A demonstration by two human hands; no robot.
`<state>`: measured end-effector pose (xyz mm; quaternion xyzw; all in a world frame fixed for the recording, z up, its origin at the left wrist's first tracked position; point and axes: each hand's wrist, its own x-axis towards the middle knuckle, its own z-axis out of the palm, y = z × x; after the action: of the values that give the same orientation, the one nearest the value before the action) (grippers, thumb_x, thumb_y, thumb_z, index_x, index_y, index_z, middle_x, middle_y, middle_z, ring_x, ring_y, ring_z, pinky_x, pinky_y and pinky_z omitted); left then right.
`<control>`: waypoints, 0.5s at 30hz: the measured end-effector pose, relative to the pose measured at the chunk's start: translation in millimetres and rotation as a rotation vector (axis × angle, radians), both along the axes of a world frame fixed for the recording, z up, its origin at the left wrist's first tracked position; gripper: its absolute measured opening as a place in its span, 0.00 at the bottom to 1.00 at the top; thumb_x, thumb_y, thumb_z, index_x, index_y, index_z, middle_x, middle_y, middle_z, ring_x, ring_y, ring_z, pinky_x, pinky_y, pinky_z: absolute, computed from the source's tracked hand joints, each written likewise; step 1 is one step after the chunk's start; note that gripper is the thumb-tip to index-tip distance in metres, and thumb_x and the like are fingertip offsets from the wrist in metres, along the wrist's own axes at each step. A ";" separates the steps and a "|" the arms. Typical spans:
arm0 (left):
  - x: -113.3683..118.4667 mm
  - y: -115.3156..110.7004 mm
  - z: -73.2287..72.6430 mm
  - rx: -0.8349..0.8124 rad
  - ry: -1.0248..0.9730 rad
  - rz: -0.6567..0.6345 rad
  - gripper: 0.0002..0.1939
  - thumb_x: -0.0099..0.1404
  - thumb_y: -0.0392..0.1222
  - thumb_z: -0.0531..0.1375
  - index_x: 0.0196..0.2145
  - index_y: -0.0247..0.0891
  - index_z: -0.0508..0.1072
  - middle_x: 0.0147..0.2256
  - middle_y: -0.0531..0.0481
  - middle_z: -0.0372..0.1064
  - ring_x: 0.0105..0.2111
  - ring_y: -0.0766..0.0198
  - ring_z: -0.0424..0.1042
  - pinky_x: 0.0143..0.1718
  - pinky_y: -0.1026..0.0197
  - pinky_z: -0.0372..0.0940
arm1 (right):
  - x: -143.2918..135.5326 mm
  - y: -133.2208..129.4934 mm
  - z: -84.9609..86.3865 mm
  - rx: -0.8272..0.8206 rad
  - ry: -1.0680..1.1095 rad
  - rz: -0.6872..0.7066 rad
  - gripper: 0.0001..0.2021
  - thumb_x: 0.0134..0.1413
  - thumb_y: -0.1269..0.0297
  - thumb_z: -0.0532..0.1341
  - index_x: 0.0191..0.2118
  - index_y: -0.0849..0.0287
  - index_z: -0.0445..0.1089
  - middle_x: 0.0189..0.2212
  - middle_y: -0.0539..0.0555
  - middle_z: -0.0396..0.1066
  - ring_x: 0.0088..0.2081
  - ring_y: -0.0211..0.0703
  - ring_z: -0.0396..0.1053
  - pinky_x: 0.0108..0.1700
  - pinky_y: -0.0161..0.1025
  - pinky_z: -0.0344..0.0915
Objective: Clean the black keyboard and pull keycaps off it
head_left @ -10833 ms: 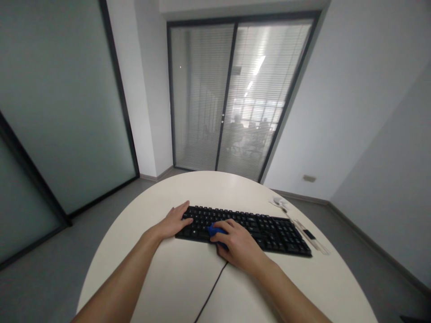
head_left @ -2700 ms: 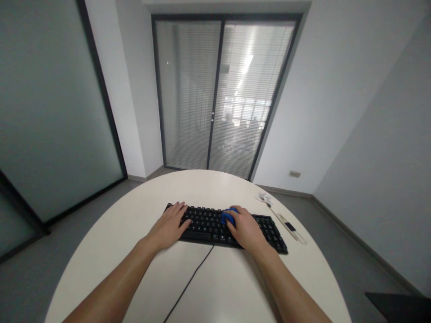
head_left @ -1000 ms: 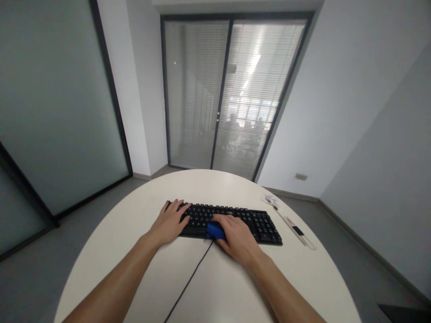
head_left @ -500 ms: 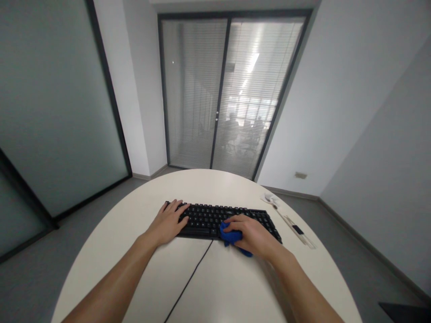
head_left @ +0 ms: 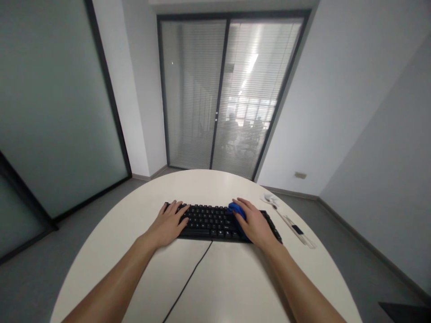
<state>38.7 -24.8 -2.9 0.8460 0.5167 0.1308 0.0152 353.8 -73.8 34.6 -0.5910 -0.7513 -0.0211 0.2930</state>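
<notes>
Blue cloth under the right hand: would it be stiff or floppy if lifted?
Probably floppy: the blue cloth bunches up under the right hand. Likely light too, as it looks small beside the keyboard. Being crumpled, it seems unlikely to roll.

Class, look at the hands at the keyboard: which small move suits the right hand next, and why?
Probably draw the blue cloth across the keyboard toward its near edge: the right hand holds the cloth near the far edge, while the left hand rests on the left end.
</notes>
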 end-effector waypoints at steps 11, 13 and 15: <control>5.0 -4.9 2.1 0.027 -0.006 0.040 0.33 0.70 0.63 0.42 0.65 0.46 0.57 0.66 0.43 0.50 0.67 0.47 0.46 0.65 0.41 0.39 | -28.4 -8.9 1.1 -0.107 -0.231 0.181 0.28 0.56 0.78 0.53 0.63 0.58 0.58 0.61 0.58 0.62 0.61 0.47 0.61 0.61 0.45 0.60; 4.9 -4.6 2.0 0.027 0.001 0.036 0.33 0.70 0.64 0.42 0.66 0.47 0.56 0.67 0.43 0.49 0.67 0.47 0.45 0.65 0.41 0.39 | -35.4 -9.4 1.8 -0.075 -0.217 0.236 0.27 0.56 0.79 0.51 0.61 0.60 0.59 0.61 0.58 0.62 0.61 0.44 0.61 0.61 0.44 0.61; 4.8 -3.9 1.7 0.025 0.010 0.030 0.33 0.70 0.64 0.41 0.66 0.47 0.54 0.67 0.42 0.48 0.67 0.47 0.44 0.65 0.41 0.40 | -42.6 -10.1 3.8 -0.031 -0.238 0.319 0.25 0.57 0.78 0.52 0.60 0.58 0.61 0.61 0.57 0.63 0.61 0.44 0.60 0.61 0.44 0.59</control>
<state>43.6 -28.7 -1.2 0.8388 0.5279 0.1334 -0.0001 311.2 -83.9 38.4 -0.4622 -0.8650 -0.0326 0.1926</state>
